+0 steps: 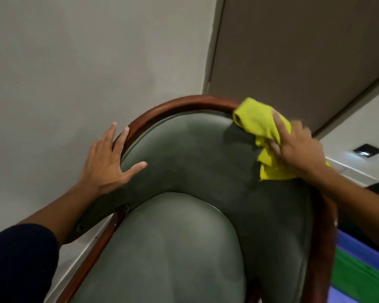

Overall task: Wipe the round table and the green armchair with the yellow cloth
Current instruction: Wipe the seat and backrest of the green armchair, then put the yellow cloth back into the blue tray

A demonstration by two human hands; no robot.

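Note:
The green armchair [195, 167] fills the middle of the head view, with a curved red-brown wooden rim around its padded back and its seat cushion below. My right hand [298, 147] presses the crumpled yellow cloth [258, 119] against the upper right of the backrest, over the wooden rim. My left hand [109, 158] lies flat with fingers spread on the left side of the backrest, fingertips on the rim and thumb on the green padding. The round table is not in view.
A pale wall [74, 62] stands right behind the chair, with a darker panel [293, 51] at the upper right. A small dark square fitting [367, 150] shows at the right. Blue and green objects [363, 270] sit at the lower right beside the chair.

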